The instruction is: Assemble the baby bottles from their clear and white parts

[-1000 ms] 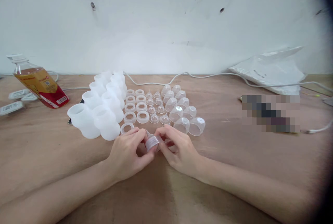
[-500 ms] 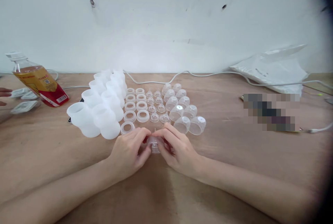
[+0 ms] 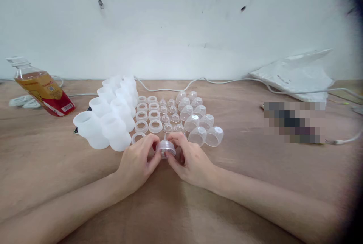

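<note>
Between both hands is a clear baby bottle collar (image 3: 166, 147) with a nipple standing up through it. My left hand (image 3: 140, 160) pinches its left side with thumb and fingers. From the right, my right hand (image 3: 191, 159) grips the same collar, fingertips at its edge and thumb in front. Just beyond the hands lie rows of loose collar rings (image 3: 155, 126) and clear nipples (image 3: 168, 128). Two rows of clear dome caps (image 3: 214, 136) stand to the right of them. On the left, milky white bottles (image 3: 116, 132) are lined up upright with open mouths.
A drink bottle (image 3: 47, 90) with a red and yellow label stands at the left, beside some white packets (image 3: 24, 101). A white cable (image 3: 227, 81) runs along the wall. At the right are a plastic bag (image 3: 295, 75) and a blurred-out item (image 3: 293, 122).
Between my hands, the collar and nipple have turned from tilted to upright. At the far left, another person's hand appeared briefly and is gone, along with one white packet.
</note>
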A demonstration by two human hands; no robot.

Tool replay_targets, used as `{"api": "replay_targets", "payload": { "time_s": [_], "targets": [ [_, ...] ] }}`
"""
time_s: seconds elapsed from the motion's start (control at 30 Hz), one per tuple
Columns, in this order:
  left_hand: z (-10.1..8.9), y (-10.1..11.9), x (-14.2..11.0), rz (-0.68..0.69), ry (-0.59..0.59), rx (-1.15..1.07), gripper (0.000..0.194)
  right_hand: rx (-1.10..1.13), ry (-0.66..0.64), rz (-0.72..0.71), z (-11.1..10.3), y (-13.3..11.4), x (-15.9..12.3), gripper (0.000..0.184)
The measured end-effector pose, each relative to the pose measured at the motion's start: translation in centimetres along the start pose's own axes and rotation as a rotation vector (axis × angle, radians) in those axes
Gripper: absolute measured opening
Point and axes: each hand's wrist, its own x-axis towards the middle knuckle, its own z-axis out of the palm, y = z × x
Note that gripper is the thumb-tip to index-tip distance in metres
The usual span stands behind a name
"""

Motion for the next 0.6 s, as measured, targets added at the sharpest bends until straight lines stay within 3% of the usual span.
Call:
{"api": "replay_targets", "payload": {
  "time_s": [0.3,0.47,0.6],
  "targets": [
    [-0.14,0.44,0.22,-0.031,-0.033,-0.005,0.003,0.124,0.035,0.023,-0.30,0.02,0.10,0.024],
    [-0.06,0.38,0.27,-0.020,-0.074,0.007,0.006,0.036,0.020,0.020,-0.10,0.31,0.14,0.019],
    [0.02,0.12,0.02,0.014,-0.028,-0.024,0.009,0.097,-0.007,-0.049,-0.38,0.25,-0.18,0.020]
  ]
}}
